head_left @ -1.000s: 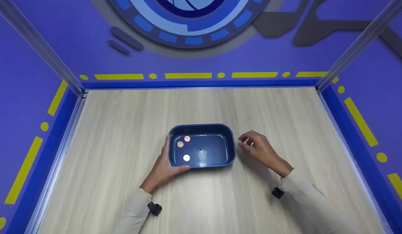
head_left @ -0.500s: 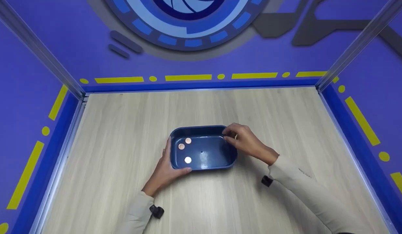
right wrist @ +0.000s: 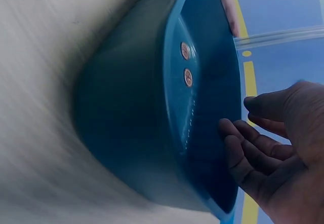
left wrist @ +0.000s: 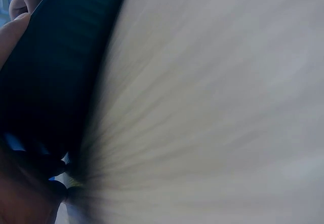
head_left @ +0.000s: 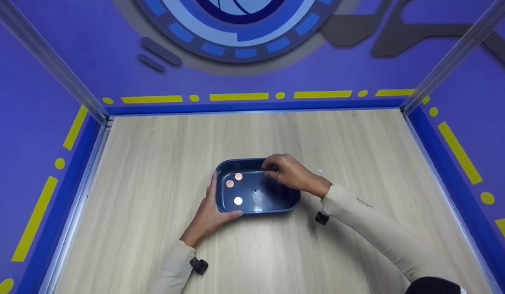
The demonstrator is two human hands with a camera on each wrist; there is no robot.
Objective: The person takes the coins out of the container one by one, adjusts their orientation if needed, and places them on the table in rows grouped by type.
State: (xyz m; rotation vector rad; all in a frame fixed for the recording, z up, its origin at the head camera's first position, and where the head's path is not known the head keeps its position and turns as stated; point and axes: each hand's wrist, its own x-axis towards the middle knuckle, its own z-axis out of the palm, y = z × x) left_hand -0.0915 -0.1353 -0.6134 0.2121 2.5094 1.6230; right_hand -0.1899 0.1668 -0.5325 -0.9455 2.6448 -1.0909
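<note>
A dark blue rectangular plastic tub (head_left: pixel 272 200) stands on the table. My left hand (head_left: pixel 206 212) grips its left end, fingers along the outer wall and thumb at the front rim. Inside, toward the left, lie two copper-coloured coins (head_left: pixel 230 183) and a bright, pale disc (head_left: pixel 238 201) nearer the front. Over the tub's back right part hovers my right hand (head_left: pixel 288 170), fingers loosely bent. The right wrist view shows its thumb apart from the fingertips (right wrist: pixel 233 148), with nothing visible between them. There, the two coins (right wrist: pixel 186 50) appear on the tub's floor.
A small clear object (head_left: pixel 317 172) lies on the wooden table (head_left: pixel 154 163), right of the tub and just behind my right wrist. Blue panels (head_left: pixel 460 102) with yellow marks enclose the table at the back and both sides.
My right hand has moved left from beside the tub to over its back right part, uncovering the small clear object. The left hand keeps its grip, and the coins lie as before.
</note>
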